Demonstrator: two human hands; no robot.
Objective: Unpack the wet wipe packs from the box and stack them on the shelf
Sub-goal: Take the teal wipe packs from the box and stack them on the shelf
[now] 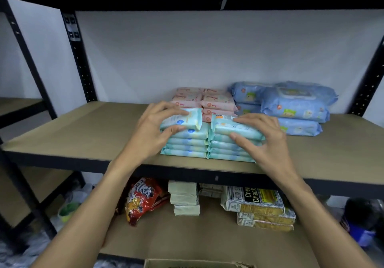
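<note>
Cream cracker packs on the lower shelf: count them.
3, in one stack on the lower shelf: top pack, middle pack, bottom pack. More may be hidden behind.

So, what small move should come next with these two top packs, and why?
Probably press both flat, then let go: the left hand grips the left pack on the left stack, the right hand the right pack on the right stack, and the inner ends look lifted.
</note>
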